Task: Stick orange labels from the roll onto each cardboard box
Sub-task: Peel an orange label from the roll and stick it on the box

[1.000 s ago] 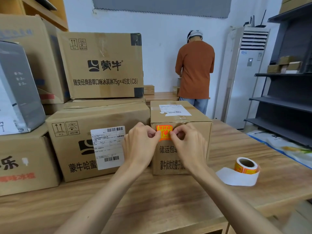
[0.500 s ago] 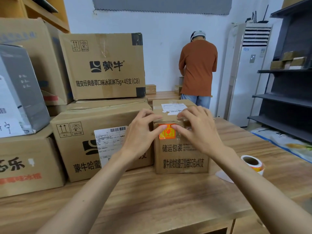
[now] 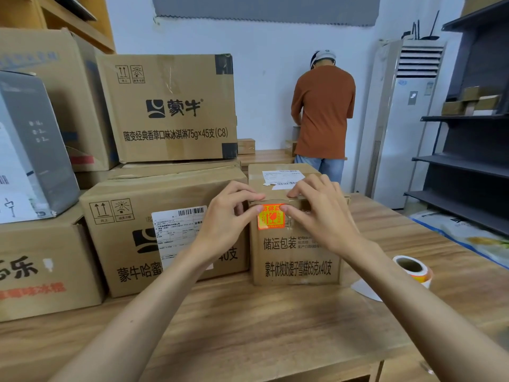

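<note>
An orange label (image 3: 270, 218) sits near the top of the front face of a small cardboard box (image 3: 297, 255) on the wooden table (image 3: 248, 326). My left hand (image 3: 230, 216) and my right hand (image 3: 316, 213) rest on the box's top front edge, fingers spread. Both thumbs press on the label's upper edge from either side. The label roll (image 3: 412, 268) lies on the table to the right of the box, half hidden behind my right forearm, with a strip of white backing paper (image 3: 365, 289) trailing from it.
A wider box (image 3: 132, 244) with a white shipping label stands just left of the small one. More boxes (image 3: 170, 106) are stacked behind and at the left. A person in an orange shirt (image 3: 322, 111) stands at the back. Dark shelving (image 3: 468, 161) lines the right.
A second ago both hands pinched the label in front of the box. Now the label is on the box face, fingers have spread over the top edge, and thumbs press it.
</note>
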